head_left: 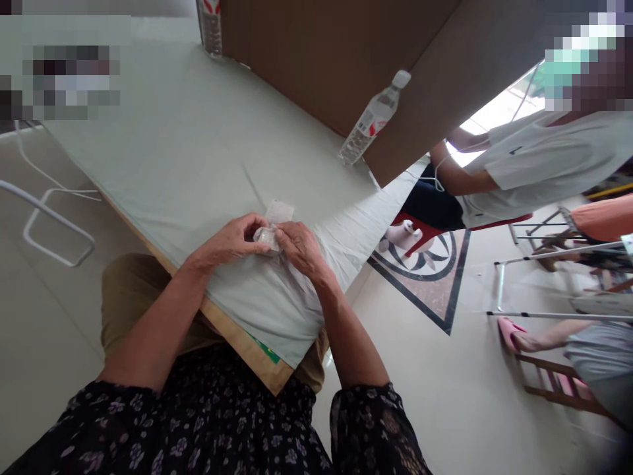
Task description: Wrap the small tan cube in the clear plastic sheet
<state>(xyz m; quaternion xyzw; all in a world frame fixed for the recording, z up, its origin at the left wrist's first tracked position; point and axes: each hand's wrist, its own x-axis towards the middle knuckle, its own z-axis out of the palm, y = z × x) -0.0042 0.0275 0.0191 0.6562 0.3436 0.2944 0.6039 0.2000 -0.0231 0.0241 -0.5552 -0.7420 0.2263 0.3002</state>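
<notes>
Between my two hands is a small see-through, whitish crinkled plastic packet [268,237], low over the table. My left hand [232,239] pinches its left side with thumb and fingers. The fingers of my right hand [301,248] are closed on its right side. What is inside the packet is too small to make out. A pale, translucent square piece [279,210] shows just beyond my fingertips; I cannot tell whether it is joined to the packet.
A pale cloth covers the table [173,132], whose corner points towards me. A large brown cardboard box [316,72] stands on the far side, with a water bottle [372,122] leaning by it and another bottle [211,30] farther back. A person in a white shirt [539,161] sits at right.
</notes>
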